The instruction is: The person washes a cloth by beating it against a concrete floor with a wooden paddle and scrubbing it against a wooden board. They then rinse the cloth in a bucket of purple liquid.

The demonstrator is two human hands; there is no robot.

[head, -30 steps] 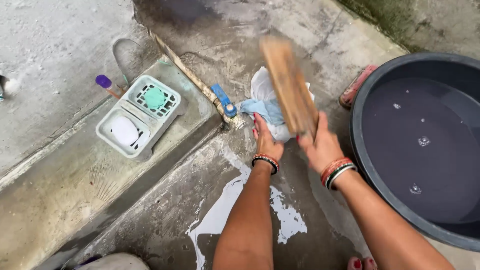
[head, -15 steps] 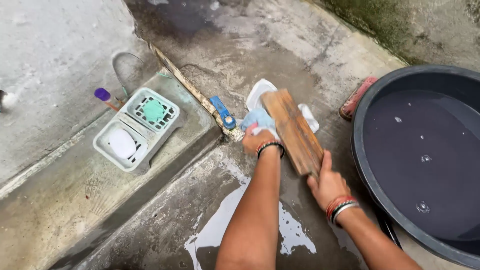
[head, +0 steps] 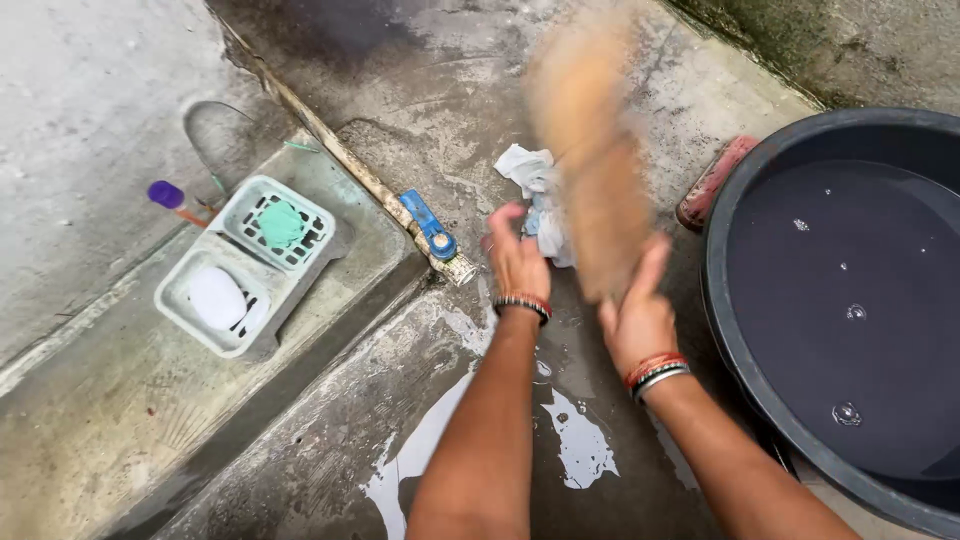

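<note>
Wet grey concrete floor (head: 420,100) all over, darker patches near the top, puddles (head: 575,450) of milky water lower down. Raised concrete step (head: 120,420) on the left. Mossy green wall base (head: 800,40) up in the right corner. Flat daylight, no hard shadows.

A long brown wooden paddle (head: 592,170), blurred, stands tilted above a crumpled white and pale-blue cloth (head: 540,205) lying on wet concrete.
</note>
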